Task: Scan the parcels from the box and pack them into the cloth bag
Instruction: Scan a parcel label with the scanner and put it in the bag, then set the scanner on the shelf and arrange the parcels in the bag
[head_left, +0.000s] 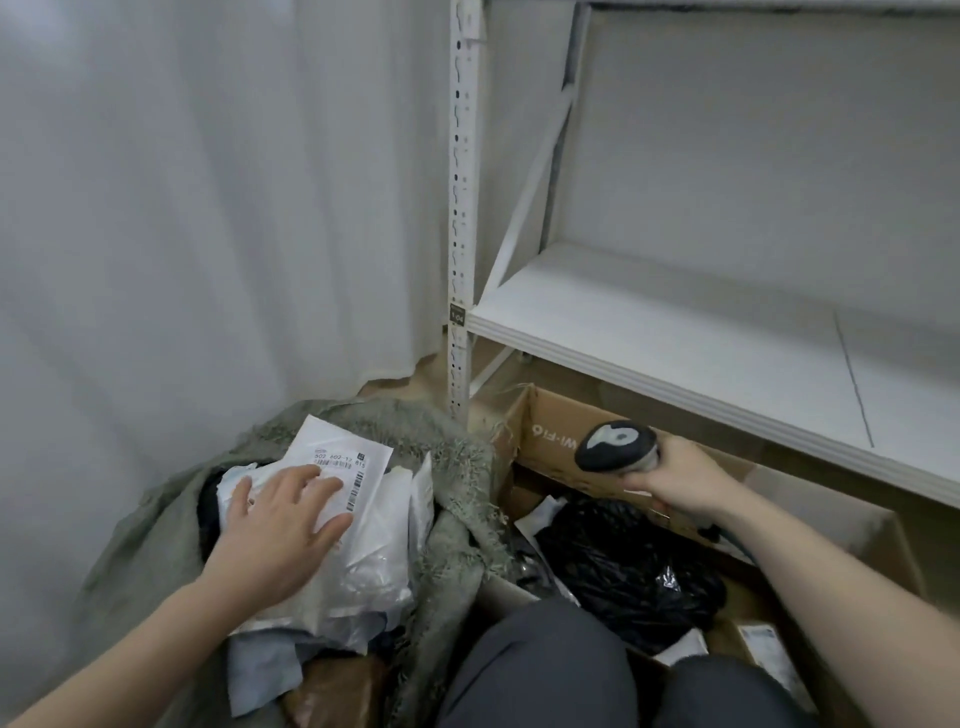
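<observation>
A grey-green cloth bag (457, 467) with a frayed rim stands open at lower left, with several parcels inside. My left hand (280, 525) lies flat, fingers spread, on a white plastic parcel (374, 540) at the top of the pile; its barcode label (343, 460) faces up. To the right is a brown cardboard box (550, 441) holding a black plastic parcel (623, 566) and smaller packets. My right hand (680, 478) is shut on a grey and black barcode scanner (615, 444) above the box's far wall, its head pointing left.
A white metal shelf (675, 332) juts out above the box, its perforated upright (460, 208) between bag and box. A white curtain (182, 208) hangs behind the bag. My knees in dark trousers (540, 670) are at the bottom centre. A small labelled carton (763, 644) lies in the box.
</observation>
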